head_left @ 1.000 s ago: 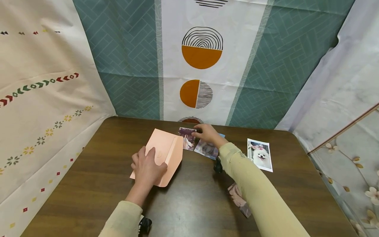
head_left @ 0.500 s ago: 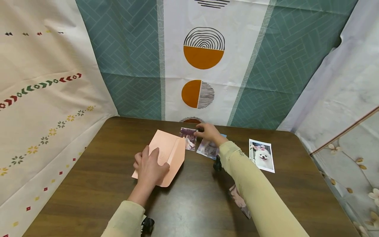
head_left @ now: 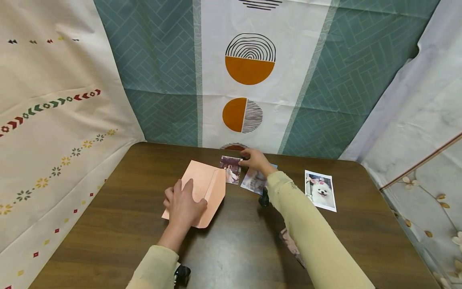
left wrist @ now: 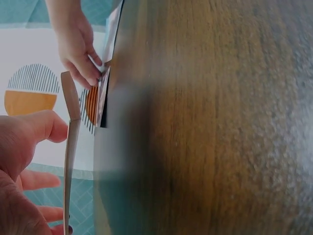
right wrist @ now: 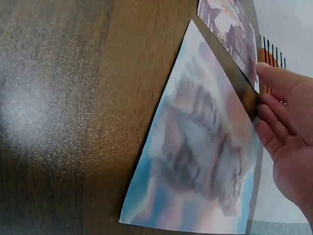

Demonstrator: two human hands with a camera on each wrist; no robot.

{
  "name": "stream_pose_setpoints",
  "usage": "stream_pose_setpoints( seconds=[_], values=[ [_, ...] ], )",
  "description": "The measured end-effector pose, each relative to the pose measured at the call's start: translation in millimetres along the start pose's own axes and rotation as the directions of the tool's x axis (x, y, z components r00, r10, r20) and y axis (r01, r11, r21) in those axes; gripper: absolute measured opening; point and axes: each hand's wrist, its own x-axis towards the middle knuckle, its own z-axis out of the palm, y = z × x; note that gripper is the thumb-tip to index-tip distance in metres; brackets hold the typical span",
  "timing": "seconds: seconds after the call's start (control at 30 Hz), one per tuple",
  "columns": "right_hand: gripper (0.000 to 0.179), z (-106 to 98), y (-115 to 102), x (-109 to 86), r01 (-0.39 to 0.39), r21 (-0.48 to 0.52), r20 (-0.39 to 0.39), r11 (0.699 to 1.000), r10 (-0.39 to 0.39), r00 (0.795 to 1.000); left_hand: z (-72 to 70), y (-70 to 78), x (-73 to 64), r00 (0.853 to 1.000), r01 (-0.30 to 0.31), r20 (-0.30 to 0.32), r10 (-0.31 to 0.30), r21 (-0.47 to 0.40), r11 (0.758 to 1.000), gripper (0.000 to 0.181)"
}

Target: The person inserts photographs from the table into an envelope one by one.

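Note:
A peach envelope [head_left: 200,180], its flap [head_left: 213,200] turned outward to the right, is held by my left hand [head_left: 184,202]. That hand spans the envelope, thumb toward the flap and fingertips at the opposite edge. In the left wrist view the envelope [left wrist: 71,147] shows edge-on, above the tabletop. At the back of the table my right hand [head_left: 255,160] pinches the corner of a small purple-toned photo [head_left: 230,169] showing a figure in white. Below that hand lies a bluish-pink photo [head_left: 252,180], partly covered by the wrist; the right wrist view shows its blurred picture [right wrist: 195,142].
A white-bordered photo of a white dog [head_left: 320,190] lies at the right. Another photo [head_left: 290,241] is partly hidden beneath the right forearm. The brown wooden table [head_left: 238,249] ends at a teal and white patterned cloth [head_left: 162,80] hanging behind.
The head view has shifted slightly. The fingers of my right hand have come closer together at the photo's corner. My left hand and the envelope stay almost in place.

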Motion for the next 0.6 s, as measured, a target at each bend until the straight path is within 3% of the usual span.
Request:
stream_pose_setpoints(
  seconds=[0.6],
  values=[
    [0.038, 11.3, 3.6, 4.2, 0.039, 0.002, -0.066, 0.999, -0.039, 0.997, -2.9, 0.3, 2.9, 1.0, 0.024, 0.021, -0.024, 0.007, 1.0, 0.077]
  ],
)
